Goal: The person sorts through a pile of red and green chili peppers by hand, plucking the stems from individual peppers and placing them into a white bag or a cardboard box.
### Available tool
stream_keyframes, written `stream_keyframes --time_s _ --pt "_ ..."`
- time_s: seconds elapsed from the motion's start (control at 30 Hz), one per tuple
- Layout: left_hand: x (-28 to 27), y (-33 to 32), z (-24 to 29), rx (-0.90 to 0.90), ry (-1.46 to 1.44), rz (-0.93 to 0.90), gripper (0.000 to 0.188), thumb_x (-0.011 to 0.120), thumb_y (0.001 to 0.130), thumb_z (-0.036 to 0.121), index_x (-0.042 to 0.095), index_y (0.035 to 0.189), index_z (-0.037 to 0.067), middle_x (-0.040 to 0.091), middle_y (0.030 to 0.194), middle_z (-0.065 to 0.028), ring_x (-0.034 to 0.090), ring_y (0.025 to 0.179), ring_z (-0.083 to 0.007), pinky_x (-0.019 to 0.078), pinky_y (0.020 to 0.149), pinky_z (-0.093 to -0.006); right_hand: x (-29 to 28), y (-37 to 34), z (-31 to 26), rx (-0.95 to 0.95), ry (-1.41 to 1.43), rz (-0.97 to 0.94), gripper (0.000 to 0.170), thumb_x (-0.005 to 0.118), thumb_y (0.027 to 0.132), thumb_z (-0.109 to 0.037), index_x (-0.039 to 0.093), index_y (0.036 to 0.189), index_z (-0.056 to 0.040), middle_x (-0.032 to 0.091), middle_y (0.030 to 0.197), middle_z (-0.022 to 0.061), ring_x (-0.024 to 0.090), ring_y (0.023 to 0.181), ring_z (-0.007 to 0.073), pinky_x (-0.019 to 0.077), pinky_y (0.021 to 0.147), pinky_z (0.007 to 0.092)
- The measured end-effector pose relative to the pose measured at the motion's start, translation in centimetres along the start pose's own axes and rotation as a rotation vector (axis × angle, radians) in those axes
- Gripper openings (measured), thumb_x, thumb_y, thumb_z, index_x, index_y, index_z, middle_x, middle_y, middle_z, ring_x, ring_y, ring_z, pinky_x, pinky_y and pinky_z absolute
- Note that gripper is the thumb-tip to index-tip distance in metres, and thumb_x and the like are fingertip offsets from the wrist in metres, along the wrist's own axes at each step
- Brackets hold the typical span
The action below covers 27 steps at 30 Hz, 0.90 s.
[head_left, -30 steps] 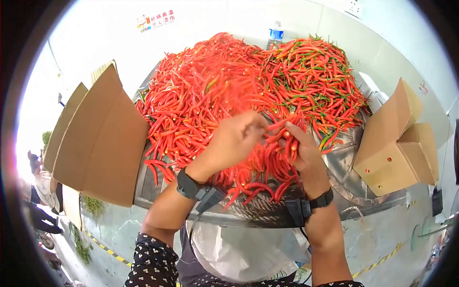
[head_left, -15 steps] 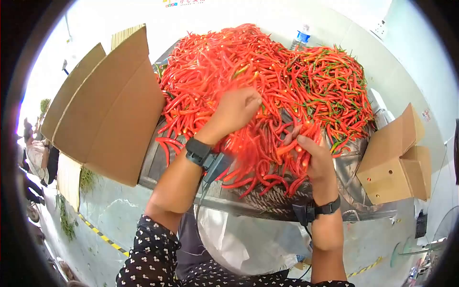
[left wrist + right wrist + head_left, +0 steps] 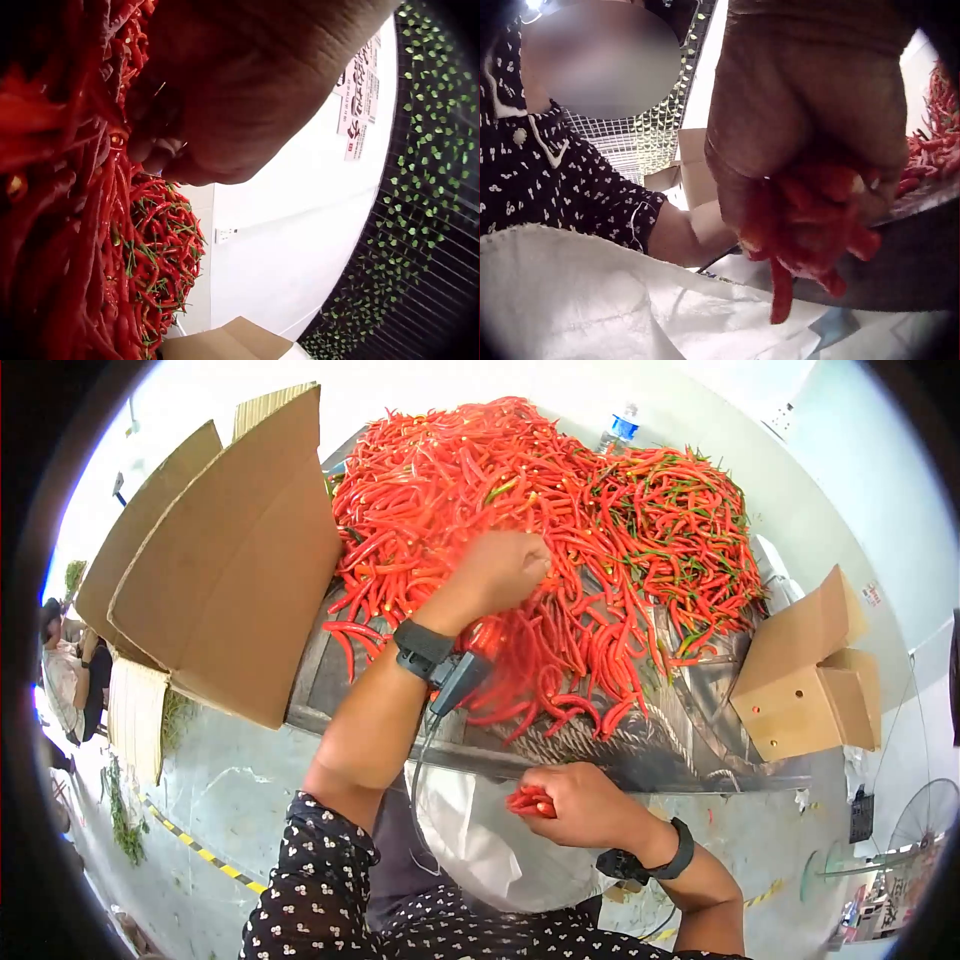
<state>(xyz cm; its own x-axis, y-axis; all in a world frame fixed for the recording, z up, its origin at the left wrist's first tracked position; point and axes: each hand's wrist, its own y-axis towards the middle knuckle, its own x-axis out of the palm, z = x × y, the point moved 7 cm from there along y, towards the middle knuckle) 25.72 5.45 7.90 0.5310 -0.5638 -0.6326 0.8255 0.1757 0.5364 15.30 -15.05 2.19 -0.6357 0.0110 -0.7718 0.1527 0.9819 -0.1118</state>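
Clearly, the right hand point(image 3: 585, 807) grips a bunch of red chilies point(image 3: 531, 801), ends poking out, just off the near edge of the table point(image 3: 650, 763), above a white sack point(image 3: 470, 830). Loosened too far aside, some could land on the floor point(image 3: 235, 785). The left hand point(image 3: 508, 568) hangs over the table's middle, fingers curled (nothing plainly in them); a careless sweep could mix the green-stemmed heap point(image 3: 690, 545) on the table's right into the redder heap point(image 3: 430, 500) beside it.
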Motion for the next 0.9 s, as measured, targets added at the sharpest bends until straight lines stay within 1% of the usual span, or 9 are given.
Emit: stream_keyframes --time_s 0.13,0.27,0.37,0.43,0.5,0.57,0.67,0.73,0.9 --pt "-0.3 -0.1 0.2 0.064 -0.015 0.047 0.018 0.052 0.079 0.019 0.056 0.076 0.002 0.054 0.068 -0.0136 0.048 0.058 -0.0262 0.042 0.057 -0.0311 1.5 -0.7 -1.2 -0.056 -0.228 0.052 0.021 0.065 0.07 -0.015 0.056 0.085 -0.0035 0.058 0.076 0.0127 0.059 0.073 0.0302 0.0478 0.063 0.0383" --pt "-0.3 -0.4 -0.1 0.036 -0.041 0.04 0.018 0.054 0.08 0.017 0.058 0.079 0.0 0.056 0.067 -0.0108 0.051 0.059 -0.0201 0.0424 0.058 -0.0296 3.0 -1.6 -1.5 -0.03 -0.354 0.102 0.021 0.063 0.072 -0.016 0.057 0.088 -0.0041 0.059 0.079 0.0122 0.059 0.079 0.0306 0.0479 0.069 0.0403" --pt "-0.4 -0.5 -0.7 0.013 -0.088 0.045 0.018 0.055 0.081 0.017 0.059 0.079 -0.001 0.057 0.066 -0.008 0.052 0.06 -0.0149 0.0424 0.058 -0.0288 -0.1 -2.0 -2.7 -0.151 -0.11 0.096 0.023 0.063 0.073 -0.017 0.058 0.093 -0.0052 0.059 0.082 0.0124 0.058 0.082 0.0306 0.0476 0.071 0.0402" --pt "-0.5 -0.6 -0.9 0.007 -0.091 0.051 0.019 0.056 0.081 0.016 0.059 0.08 -0.002 0.057 0.066 -0.0065 0.052 0.06 -0.0123 0.0423 0.058 -0.0286 -4.3 -2.2 -1.8 -0.069 -0.164 0.235 0.021 0.062 0.074 -0.018 0.06 0.09 -0.0046 0.06 0.082 0.0132 0.059 0.079 0.0308 0.0473 0.07 0.0396" --pt "-0.9 -0.9 -1.0 0.016 -0.142 0.107 0.018 0.056 0.082 0.017 0.06 0.081 -0.001 0.057 0.065 -0.0052 0.051 0.06 -0.0113 0.0423 0.057 -0.0282 -8.3 -2.2 1.6 0.213 -0.034 0.43 0.015 0.059 0.076 -0.016 0.062 0.084 -0.0033 0.061 0.078 0.0147 0.06 0.074 0.0305 0.047 0.065 0.0377" --pt "-0.9 -0.9 -1.0 -0.011 -0.134 0.113 0.018 0.056 0.081 0.016 0.06 0.081 -0.001 0.057 0.065 -0.0053 0.051 0.06 -0.0111 0.0423 0.057 -0.0281 -11.8 -2.3 4.8 0.237 -0.083 0.663 0.013 0.06 0.077 -0.015 0.064 0.077 -0.0029 0.062 0.069 0.0151 0.062 0.066 0.0284 0.0469 0.061 0.0342" --pt "-0.5 -1.1 -1.4 -0.03 -0.136 0.107 0.017 0.057 0.081 0.016 0.06 0.081 -0.001 0.057 0.066 -0.0055 0.051 0.06 -0.0112 0.0424 0.058 -0.0281 -13.3 -0.8 12.6 0.444 0.052 0.645 0.014 0.061 0.075 -0.017 0.065 0.077 -0.0031 0.062 0.068 0.0155 0.062 0.065 0.0277 0.0473 0.062 0.0343" --pt "-0.6 -1.0 -1.3 -0.012 -0.142 0.101 0.017 0.057 0.081 0.015 0.06 0.081 -0.001 0.058 0.066 -0.0057 0.051 0.061 -0.0116 0.0424 0.058 -0.0281 -14.6 0.7 13.1 0.4 -0.12 0.726 0.018 0.063 0.075 -0.021 0.066 0.077 -0.0029 0.062 0.068 0.0157 0.062 0.066 0.0283 0.0472 0.063 0.0358" --pt "-0.8 -1.1 -1.3 0.017 -0.151 0.106 0.015 0.056 0.08 0.014 0.059 0.08 -0.001 0.057 0.066 -0.0075 0.051 0.06 -0.014 0.0423 0.058 -0.0291 -14.2 3.0 13.6 0.516 -0.266 0.665 0.022 0.067 0.07 -0.023 0.062 0.076 -0.0018 0.061 0.071 0.0166 0.06 0.072 0.0313 0.0458 0.065 0.0377"
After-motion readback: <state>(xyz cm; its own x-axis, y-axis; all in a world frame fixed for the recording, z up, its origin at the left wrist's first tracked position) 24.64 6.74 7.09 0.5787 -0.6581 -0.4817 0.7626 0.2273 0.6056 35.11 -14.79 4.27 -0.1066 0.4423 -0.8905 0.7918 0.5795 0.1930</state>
